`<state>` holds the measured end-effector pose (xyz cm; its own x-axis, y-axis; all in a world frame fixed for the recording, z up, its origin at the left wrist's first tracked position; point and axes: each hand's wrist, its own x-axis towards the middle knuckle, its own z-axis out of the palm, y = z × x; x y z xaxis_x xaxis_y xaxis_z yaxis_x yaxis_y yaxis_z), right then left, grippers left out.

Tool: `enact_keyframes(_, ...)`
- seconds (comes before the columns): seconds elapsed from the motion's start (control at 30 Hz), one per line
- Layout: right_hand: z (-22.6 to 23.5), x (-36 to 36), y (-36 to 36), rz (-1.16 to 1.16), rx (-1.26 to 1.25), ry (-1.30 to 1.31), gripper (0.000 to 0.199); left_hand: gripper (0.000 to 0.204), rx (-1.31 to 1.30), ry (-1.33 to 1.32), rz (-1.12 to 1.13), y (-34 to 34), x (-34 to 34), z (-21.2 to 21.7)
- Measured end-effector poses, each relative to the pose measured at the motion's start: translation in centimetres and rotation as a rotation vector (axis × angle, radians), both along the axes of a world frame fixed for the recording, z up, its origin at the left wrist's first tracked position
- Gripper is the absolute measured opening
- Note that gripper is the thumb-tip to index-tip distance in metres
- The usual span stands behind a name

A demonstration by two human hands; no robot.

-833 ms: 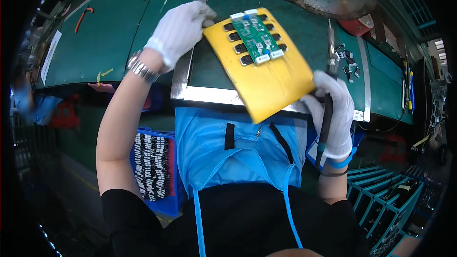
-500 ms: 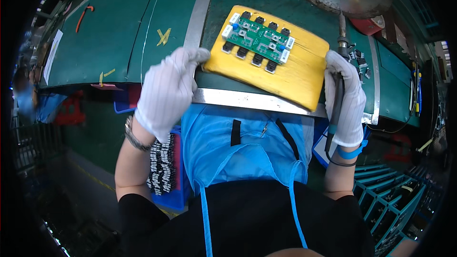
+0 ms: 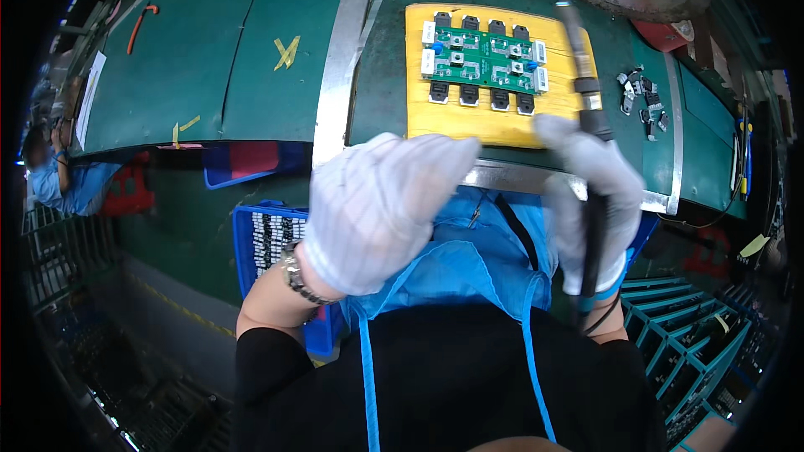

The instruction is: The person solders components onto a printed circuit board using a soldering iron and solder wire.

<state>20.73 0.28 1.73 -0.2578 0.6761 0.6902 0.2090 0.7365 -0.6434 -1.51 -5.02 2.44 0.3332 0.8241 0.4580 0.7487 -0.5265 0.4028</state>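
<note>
A yellow board lies flat on the green workbench, carrying a green circuit board with black parts along its top and bottom edges. My left hand, in a white glove, hovers just before the table edge, fingers loosely spread, holding nothing. My right hand, also gloved, grips a black pen-like tool whose tip reaches up along the yellow board's right edge.
A metal strip runs across the bench. Small black and silver parts lie at right. A blue crate of components sits below the bench at left, teal bins at lower right. Another person is far left.
The yellow board went from tilted in both hands to lying flat on the bench. My left hand let go and pulled back toward me. My right hand stays on the tool.
</note>
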Motion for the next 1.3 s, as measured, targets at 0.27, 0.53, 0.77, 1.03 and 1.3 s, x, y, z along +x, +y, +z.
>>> enact_keyframes(0.27,-0.1,0.4,-1.2,0.046,-0.008,-0.286,0.025,0.032,0.096,-0.055,0.037,-0.2,1.1,0.2)
enact_keyframes(0.53,-1.7,2.8,0.8,-0.179,0.051,-0.039,0.033,0.017,0.227,-0.059,0.308,1.9,-2.3,-2.0)
enact_keyframes(0.77,-3.3,1.9,0.4,-0.107,-0.168,0.064,0.033,0.017,0.128,-0.134,0.206,2.2,-0.9,-3.3)
enact_keyframes(1.03,-3.2,1.4,0.6,-0.089,-0.087,-0.229,0.033,0.018,0.11,-0.163,0.173,2.3,-0.9,-3.6)
enact_keyframes(1.3,-3.6,1.6,0.8,-0.064,-0.1,-0.202,0.032,0.018,0.145,-0.065,-0.052,2.3,-0.7,-3.0)
